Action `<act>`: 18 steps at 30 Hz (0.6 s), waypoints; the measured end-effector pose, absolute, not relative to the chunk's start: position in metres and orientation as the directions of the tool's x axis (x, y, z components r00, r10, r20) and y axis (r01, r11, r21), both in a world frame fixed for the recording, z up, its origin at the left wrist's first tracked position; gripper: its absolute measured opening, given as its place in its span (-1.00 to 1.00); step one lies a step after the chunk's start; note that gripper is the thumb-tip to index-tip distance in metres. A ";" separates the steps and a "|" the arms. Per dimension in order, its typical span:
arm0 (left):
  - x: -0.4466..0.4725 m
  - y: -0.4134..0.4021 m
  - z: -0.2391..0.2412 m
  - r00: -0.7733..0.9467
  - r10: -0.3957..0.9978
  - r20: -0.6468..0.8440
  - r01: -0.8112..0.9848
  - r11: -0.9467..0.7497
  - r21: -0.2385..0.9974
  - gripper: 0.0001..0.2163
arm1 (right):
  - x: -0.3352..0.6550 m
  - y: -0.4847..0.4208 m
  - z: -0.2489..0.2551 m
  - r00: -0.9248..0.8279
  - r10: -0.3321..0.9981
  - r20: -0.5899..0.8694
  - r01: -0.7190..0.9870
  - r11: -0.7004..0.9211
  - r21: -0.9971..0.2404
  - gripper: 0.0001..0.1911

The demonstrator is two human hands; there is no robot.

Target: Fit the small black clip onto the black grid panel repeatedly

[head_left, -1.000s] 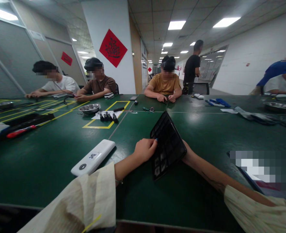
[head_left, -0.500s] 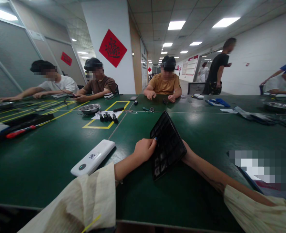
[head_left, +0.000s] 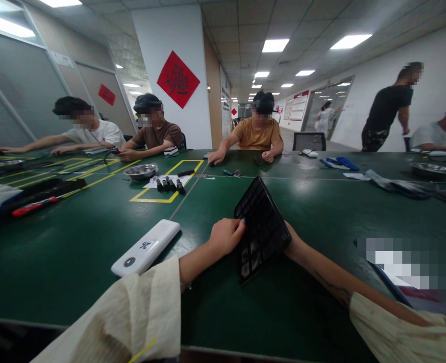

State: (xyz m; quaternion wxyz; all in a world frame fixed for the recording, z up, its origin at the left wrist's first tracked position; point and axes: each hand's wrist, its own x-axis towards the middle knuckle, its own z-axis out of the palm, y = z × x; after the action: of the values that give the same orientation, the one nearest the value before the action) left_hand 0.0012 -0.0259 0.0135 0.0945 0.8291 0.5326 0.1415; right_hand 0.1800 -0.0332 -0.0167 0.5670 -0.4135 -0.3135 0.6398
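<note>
Both of my hands hold a thin black tablet-like panel (head_left: 260,229), tilted on its edge above the table. Its face carries a grid of dark squares, with a few paler ones low down. My left hand (head_left: 226,234) is closed on the left edge, its blue-nailed thumb lying on the face. Around the right edge is my right hand (head_left: 291,242), whose fingers are mostly hidden behind the panel. A white power bank (head_left: 147,247) marked 26 lies on the table left of my left forearm.
On the green table (head_left: 207,312) are a steel bowl (head_left: 141,172), several small black cylinders (head_left: 170,185), a red-handled tool (head_left: 36,205) and green-handled pliers (head_left: 231,173). A folder (head_left: 392,282) lies at right. A co-worker (head_left: 258,131) sits opposite; others sit left and right.
My hands and the panel are nearly still. The co-worker opposite has reached a hand toward a small dark item at left. A walking person has moved right.
</note>
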 end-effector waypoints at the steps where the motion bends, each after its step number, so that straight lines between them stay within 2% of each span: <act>1: 0.001 -0.026 0.014 0.397 0.908 0.135 0.854 -0.420 0.309 -0.52 | 0.180 -0.032 -0.018 -0.015 0.985 -0.170 -0.467 -0.157 -0.870 -0.88; 12: 0.001 -0.026 0.012 0.401 0.901 0.164 0.859 -0.432 0.274 -0.58 | 0.180 -0.030 -0.021 -0.010 0.988 -0.153 -0.472 -0.140 -0.870 -0.84; 18: 0.001 -0.026 0.011 0.346 0.928 0.139 0.871 -0.373 0.319 -0.42 | 0.179 -0.035 -0.014 -0.007 0.986 -0.167 -0.466 -0.151 -0.872 -0.85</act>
State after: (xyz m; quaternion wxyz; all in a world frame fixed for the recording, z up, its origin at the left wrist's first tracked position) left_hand 0.0008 -0.0259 0.0110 0.0947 0.8150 0.5519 0.1492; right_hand 0.1791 -0.0353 -0.0144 0.5704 -0.4136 -0.3146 0.6362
